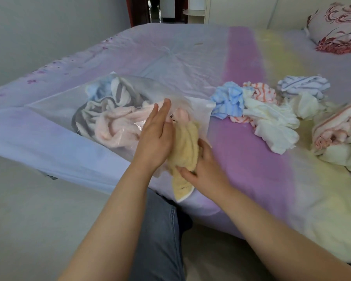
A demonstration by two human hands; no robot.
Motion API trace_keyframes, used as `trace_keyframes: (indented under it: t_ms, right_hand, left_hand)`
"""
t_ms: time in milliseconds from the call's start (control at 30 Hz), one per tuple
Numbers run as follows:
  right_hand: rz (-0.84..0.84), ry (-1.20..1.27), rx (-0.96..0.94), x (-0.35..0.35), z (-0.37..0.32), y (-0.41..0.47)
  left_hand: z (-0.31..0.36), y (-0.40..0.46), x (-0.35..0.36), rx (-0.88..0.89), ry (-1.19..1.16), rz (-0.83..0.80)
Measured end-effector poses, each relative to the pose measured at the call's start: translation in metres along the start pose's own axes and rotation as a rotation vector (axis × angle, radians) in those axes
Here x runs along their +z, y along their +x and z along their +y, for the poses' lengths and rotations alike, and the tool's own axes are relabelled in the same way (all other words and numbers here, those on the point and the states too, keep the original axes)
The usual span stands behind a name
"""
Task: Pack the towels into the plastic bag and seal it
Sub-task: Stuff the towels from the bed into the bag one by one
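A clear plastic bag (69, 102) lies on the bed, mouth toward me, holding pink (114, 126), grey-white (120, 92) and blue towels. A yellow towel (185, 147) sits half in the bag's mouth. My right hand (203, 171) grips its near end from below. My left hand (156, 138) is flat with fingers straight, pressed against the towel's left side at the bag's upper lip. To the right lie loose towels: blue (228, 102), red-striped (259, 92), white (272, 122), grey-striped (304, 86) and pale green (306, 104).
The bed (170, 53) has a purple, yellow and white cover; its near edge drops to the floor by my knee (158, 230). A rolled pink-striped towel (336, 126) lies at the right edge. A floral pillow (338, 27) rests at the far right.
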State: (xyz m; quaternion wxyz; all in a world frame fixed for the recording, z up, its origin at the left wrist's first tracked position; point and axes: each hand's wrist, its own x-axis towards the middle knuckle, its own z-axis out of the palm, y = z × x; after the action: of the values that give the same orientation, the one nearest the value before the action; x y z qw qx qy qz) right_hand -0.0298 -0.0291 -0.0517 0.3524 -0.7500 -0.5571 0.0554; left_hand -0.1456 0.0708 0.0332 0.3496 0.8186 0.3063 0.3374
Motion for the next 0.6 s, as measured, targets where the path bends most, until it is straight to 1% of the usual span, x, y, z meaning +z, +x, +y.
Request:
trace_keyframes:
  t_ms: [33, 100, 133, 167, 200, 233, 267, 333, 367, 400, 433, 467, 533, 600]
  right_hand:
    - [-0.041, -0.068, -0.006, -0.003, -0.011, 0.007]
    - [-0.106, -0.243, 0.064, -0.004, -0.029, 0.03]
    - [-0.078, -0.338, 0.092, -0.003, -0.036, 0.045]
    - [0.015, -0.352, 0.159, -0.001, -0.044, 0.062]
    - [0.083, -0.404, 0.173, 0.001, -0.049, 0.076]
    - [0.126, -0.357, 0.207, 0.0, -0.051, 0.089]
    - [0.057, -0.281, 0.228, 0.001, -0.054, 0.1]
    - [-0.122, -0.026, 0.173, 0.009, -0.057, 0.104]
    - [-0.159, 0.097, 0.109, 0.014, -0.056, 0.098]
    - [-0.173, 0.154, 0.063, 0.018, -0.053, 0.088]
    - [-0.142, 0.149, 0.04, 0.02, -0.047, 0.078]
    - [-0.065, 0.059, 0.005, 0.02, -0.035, 0.069]
    - [0.02, -0.154, 0.038, 0.015, -0.012, 0.05]
    - [-0.071, -0.164, 0.078, 0.001, -0.005, 0.046]
  left_hand:
    - [0.001, 0.001, 0.0, 0.016, -0.021, -0.001]
    - [0.002, 0.0, 0.001, 0.043, -0.024, -0.007]
    - [0.002, -0.002, 0.0, 0.05, -0.027, -0.014]
    - [0.002, -0.004, 0.0, 0.049, -0.036, -0.023]
    - [0.001, -0.006, -0.001, 0.041, -0.045, -0.027]
    - [0.0, -0.008, -0.002, 0.031, -0.051, -0.027]
    - [-0.001, -0.008, -0.005, 0.018, -0.06, -0.019]
    - [-0.004, -0.008, -0.012, -0.023, -0.095, 0.002]
    - [-0.005, -0.008, -0.016, -0.04, -0.116, 0.01]
    - [-0.007, -0.008, -0.02, -0.046, -0.131, 0.015]
    - [-0.008, -0.008, -0.022, -0.048, -0.14, 0.016]
    - [-0.009, -0.008, -0.025, -0.052, -0.149, 0.013]
    - [-0.012, -0.009, -0.026, -0.057, -0.179, 0.007]
    - [-0.012, -0.009, -0.025, -0.056, -0.22, 0.006]
